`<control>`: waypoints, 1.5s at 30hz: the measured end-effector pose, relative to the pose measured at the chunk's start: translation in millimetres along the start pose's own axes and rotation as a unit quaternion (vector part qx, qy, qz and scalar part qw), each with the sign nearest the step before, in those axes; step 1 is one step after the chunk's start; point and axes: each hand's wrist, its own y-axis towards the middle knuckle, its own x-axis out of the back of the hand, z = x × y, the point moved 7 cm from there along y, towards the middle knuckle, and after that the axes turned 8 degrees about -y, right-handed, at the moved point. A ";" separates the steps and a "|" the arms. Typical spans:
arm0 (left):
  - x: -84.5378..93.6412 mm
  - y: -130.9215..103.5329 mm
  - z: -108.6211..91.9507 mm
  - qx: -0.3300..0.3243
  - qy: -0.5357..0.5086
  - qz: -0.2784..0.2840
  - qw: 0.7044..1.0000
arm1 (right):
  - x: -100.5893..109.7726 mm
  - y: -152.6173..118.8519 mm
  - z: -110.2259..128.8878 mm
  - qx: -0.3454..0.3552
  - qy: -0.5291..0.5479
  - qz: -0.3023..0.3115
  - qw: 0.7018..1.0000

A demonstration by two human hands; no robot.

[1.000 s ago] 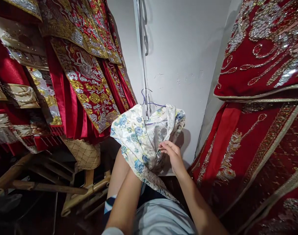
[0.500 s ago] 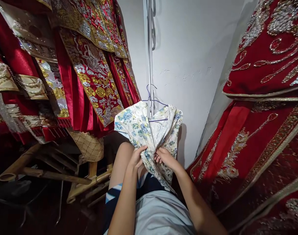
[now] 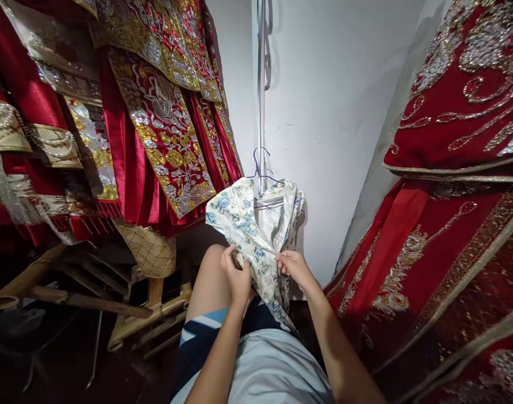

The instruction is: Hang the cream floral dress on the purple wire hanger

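A white blouse (image 3: 239,216) with blue flowers and green leaves hangs on a thin purple hanger (image 3: 256,163) in front of me. Its front neckline is wrapped over, and the pale inside shows at the neck. My right hand (image 3: 293,266) pinches the front edge of the blouse between thumb and fingers. Against the lower left side of the cloth is my left hand (image 3: 237,276), thumb and fingers apart; it touches the fabric without a visible grip. The lower end of the blouse hangs down over my lap.
Red embroidered garments with gold and silver hang at the left (image 3: 168,140) and right (image 3: 450,129). A bamboo frame (image 3: 92,297) stands low at the left. Behind the blouse are a pale wall (image 3: 324,84) and a vertical metal rail (image 3: 259,73).
My left hand has let go of the front edge and moved left and down along the cloth. My right hand has shifted slightly right, still pinching the edge. The blouse has turned and narrowed.
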 end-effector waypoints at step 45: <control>-50.2 -41.6 13.9 0.019 -0.001 0.202 0.979 | -23.5 -0.8 -1.6 0.011 -0.073 0.059 0.995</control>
